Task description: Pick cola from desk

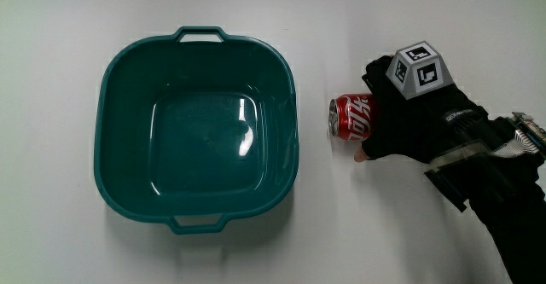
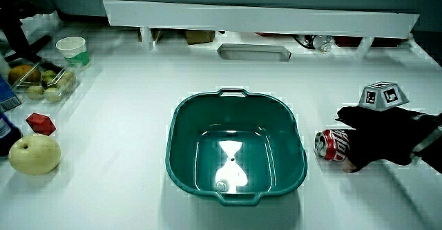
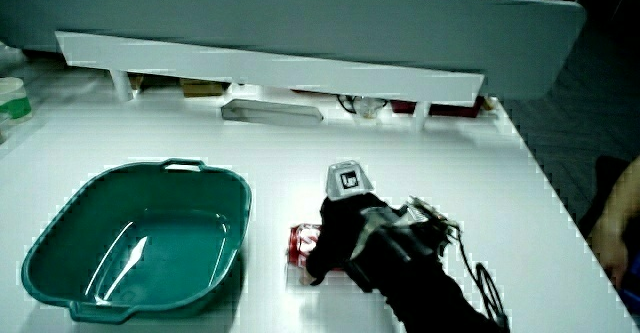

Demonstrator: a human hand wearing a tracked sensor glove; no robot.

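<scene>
Your black-gloved hand (image 1: 408,118) has its fingers wrapped round the red aluminium cola can (image 1: 351,117), which lies on its side on the white table (image 1: 358,224) just beside the empty teal plastic basin (image 1: 119,79).

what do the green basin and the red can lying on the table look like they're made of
The basin looks like moulded plastic with a glossy teal finish: its floor mirrors the lights, and the handles are formed in one piece with the rim. The cola can, lying on its side under the hand, looks like thin metal, probably aluminium: a silvery end shows beside the shiny red printed wall.
</scene>
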